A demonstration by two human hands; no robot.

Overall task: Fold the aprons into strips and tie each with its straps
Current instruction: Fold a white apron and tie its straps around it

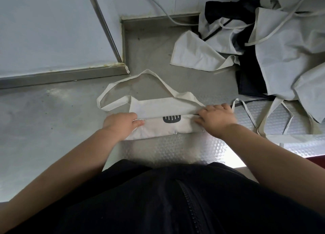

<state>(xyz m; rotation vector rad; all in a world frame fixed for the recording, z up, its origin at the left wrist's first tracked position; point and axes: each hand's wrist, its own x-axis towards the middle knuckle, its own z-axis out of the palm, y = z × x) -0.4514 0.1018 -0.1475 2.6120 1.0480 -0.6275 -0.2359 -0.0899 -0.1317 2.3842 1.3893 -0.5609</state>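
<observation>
A cream apron lies folded into a narrow strip on the steel counter in front of me, a dark printed mark showing on its near fold. Its neck strap loops away toward the wall. My left hand pinches the strip's left end, fingers curled on the fold edge. At the right end my right hand grips the folded cloth, knuckles up and fingertips hidden under it.
A heap of unfolded cream and black aprons with loose straps fills the back right. A wall ledge and a grey cable run behind. Textured metal sheet covers the near counter edge.
</observation>
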